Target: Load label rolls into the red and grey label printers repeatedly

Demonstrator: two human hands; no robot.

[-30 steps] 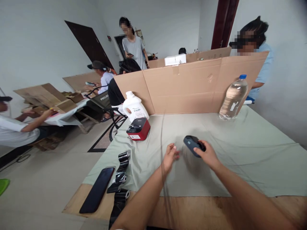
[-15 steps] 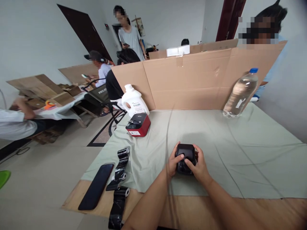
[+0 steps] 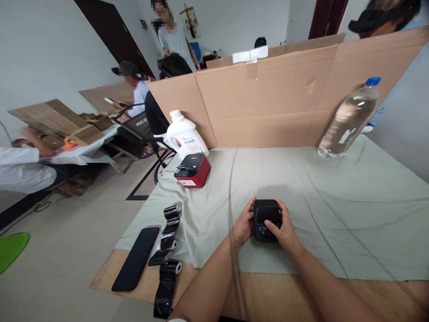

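Since a second ago the left hand (image 3: 244, 226) has joined the right hand (image 3: 284, 230), both clamped on the black device (image 3: 266, 219) on the bench (image 3: 335, 210) near the red printer (image 3: 192, 170); cloth could bunch underneath if shoved.

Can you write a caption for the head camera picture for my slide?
Both hands, left hand and right hand, grip a small black device on a pale green cloth near a red-and-black box.
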